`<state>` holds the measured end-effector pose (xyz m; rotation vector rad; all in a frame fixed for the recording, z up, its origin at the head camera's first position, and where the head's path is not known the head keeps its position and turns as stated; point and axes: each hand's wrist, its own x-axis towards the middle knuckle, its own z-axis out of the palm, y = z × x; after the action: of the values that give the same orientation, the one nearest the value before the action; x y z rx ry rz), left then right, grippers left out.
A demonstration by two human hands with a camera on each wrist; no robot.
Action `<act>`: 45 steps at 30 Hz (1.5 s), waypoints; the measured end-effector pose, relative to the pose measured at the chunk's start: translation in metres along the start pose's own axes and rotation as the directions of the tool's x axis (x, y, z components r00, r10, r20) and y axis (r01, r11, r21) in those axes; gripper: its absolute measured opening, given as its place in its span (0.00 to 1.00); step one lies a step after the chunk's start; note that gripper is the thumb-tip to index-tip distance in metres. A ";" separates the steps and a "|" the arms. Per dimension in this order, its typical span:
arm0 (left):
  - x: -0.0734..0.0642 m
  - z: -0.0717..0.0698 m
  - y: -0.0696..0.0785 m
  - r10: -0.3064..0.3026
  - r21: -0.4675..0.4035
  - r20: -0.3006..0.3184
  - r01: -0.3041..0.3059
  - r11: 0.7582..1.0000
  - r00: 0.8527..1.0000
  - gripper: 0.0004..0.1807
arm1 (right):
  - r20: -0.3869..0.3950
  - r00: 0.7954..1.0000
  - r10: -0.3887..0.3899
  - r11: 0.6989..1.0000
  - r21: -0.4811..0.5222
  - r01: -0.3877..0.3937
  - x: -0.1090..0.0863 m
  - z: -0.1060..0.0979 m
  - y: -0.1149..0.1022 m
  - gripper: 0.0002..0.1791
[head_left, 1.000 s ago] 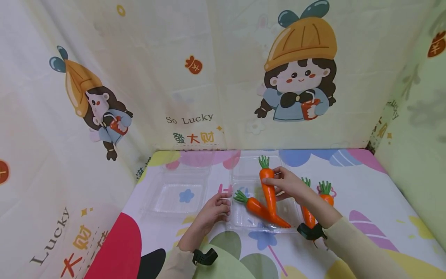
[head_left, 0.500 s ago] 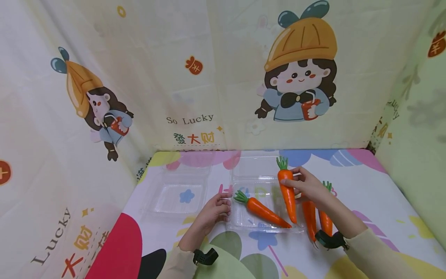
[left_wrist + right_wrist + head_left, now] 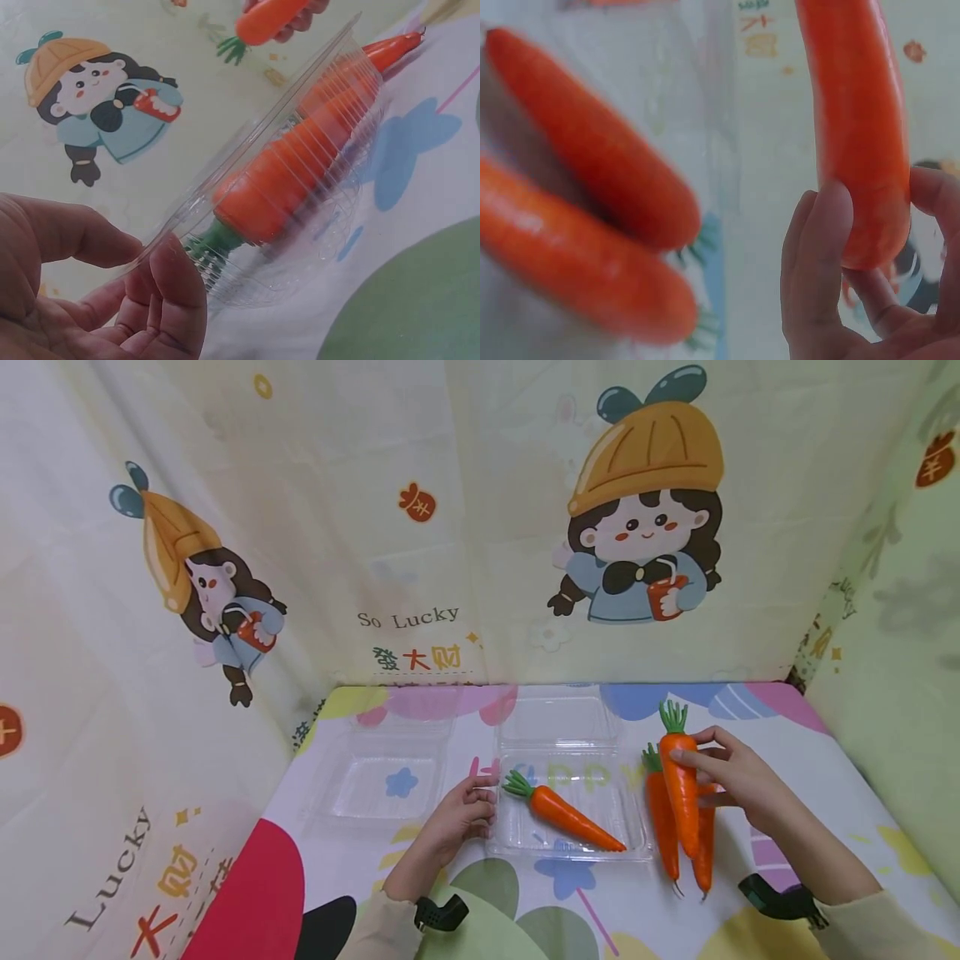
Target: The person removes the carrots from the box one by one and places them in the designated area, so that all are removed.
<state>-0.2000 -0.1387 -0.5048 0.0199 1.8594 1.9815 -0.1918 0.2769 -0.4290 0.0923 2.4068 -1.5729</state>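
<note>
My right hand [image 3: 738, 772] holds an orange carrot [image 3: 681, 785] near its green top, tip pointing down, above two other carrots. In the right wrist view the thumb and fingers grip the thick end of this carrot [image 3: 862, 135]. At the left edge of a clear plastic clamshell box [image 3: 637, 852], my left hand [image 3: 459, 814] pinches the rim; the left wrist view shows thumb and fingers closed on the rim [image 3: 187, 206]. One carrot [image 3: 570, 818] lies slanted inside that box. Right of the box lie a carrot [image 3: 662, 818] and another carrot [image 3: 705, 843], partly covered by the held one.
A second clear plastic box [image 3: 337, 777], lid folded back, stands at the left. The first box's lid [image 3: 558, 718] lies open toward the back wall. A printed cloth wall [image 3: 510, 527] encloses the table [image 3: 780, 752] on the back and sides.
My right hand has lifted the carrot out of the box and carried it right, over the two carrots on the table. My left hand has stayed at the box's rim.
</note>
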 end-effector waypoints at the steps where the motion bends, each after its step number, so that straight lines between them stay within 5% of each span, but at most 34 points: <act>1: 0.000 0.000 0.000 0.002 0.000 0.002 -0.002 1.000 1.000 0.31 | -0.006 1.000 0.007 1.000 0.000 -0.007 -0.001 -0.004 0.005 0.30; 11: -0.001 0.000 0.001 0.000 0.008 0.013 0.000 1.000 1.000 0.30 | -0.067 0.986 0.153 0.988 -0.019 -0.154 -0.007 -0.039 0.057 0.34; 22: 0.000 -0.001 -0.002 -0.001 0.009 0.012 0.001 1.000 1.000 0.29 | -0.118 0.983 0.139 0.974 -0.162 -0.157 -0.006 -0.043 0.093 0.35; 29: 0.002 -0.002 -0.002 -0.005 0.008 0.011 0.005 1.000 1.000 0.29 | -0.088 0.985 0.148 0.966 -0.202 -0.163 -0.001 -0.040 0.095 0.41; 40: 0.001 -0.001 0.000 -0.015 0.012 -0.012 0.016 1.000 1.000 0.29 | -0.179 0.979 0.095 0.963 -0.231 -0.135 -0.005 -0.041 0.083 0.37; 45: 0.003 -0.002 -0.002 -0.017 0.004 -0.013 0.017 1.000 1.000 0.29 | -0.238 0.971 0.026 0.930 -0.350 -0.111 -0.008 -0.044 0.074 0.36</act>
<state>-0.2029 -0.1401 -0.5074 -0.0073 1.8663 1.9707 -0.1780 0.3479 -0.4764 0.2990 2.7964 -1.1162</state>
